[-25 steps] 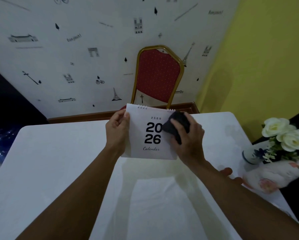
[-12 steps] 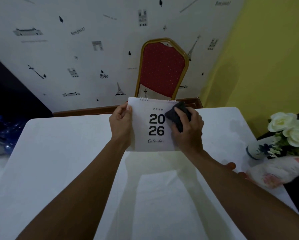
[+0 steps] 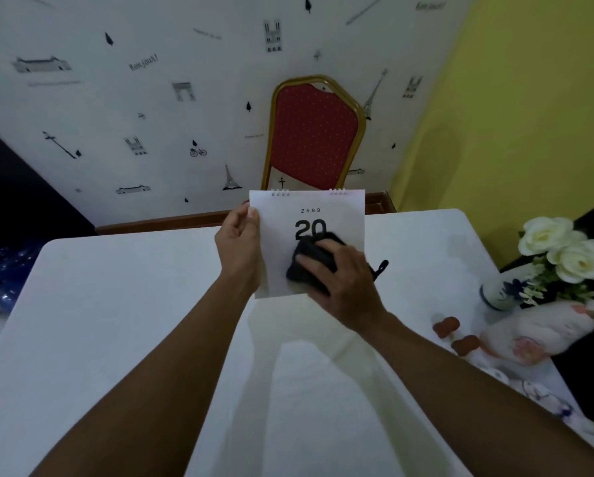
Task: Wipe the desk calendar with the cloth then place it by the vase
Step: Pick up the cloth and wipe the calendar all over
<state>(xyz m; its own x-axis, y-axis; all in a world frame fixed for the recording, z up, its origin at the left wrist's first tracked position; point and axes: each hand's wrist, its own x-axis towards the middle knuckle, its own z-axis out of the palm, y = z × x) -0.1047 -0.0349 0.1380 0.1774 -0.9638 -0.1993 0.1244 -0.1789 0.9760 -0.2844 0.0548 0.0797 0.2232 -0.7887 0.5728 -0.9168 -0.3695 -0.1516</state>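
Observation:
A white spiral-bound desk calendar with "2569" and "20" showing is held upright above the white table. My left hand grips its left edge. My right hand presses a dark cloth against the lower middle of the cover, hiding the lower digits. A blue-and-white vase with white flowers stands at the table's right edge.
A white plush toy lies in front of the vase, with two small reddish-brown pieces beside it. A red chair with a gold frame stands behind the white table. A yellow wall is at the right.
My right hand with the cloth has slid from the calendar's upper right corner down to its lower middle, covering the "26". The calendar stays held upright in my left hand.

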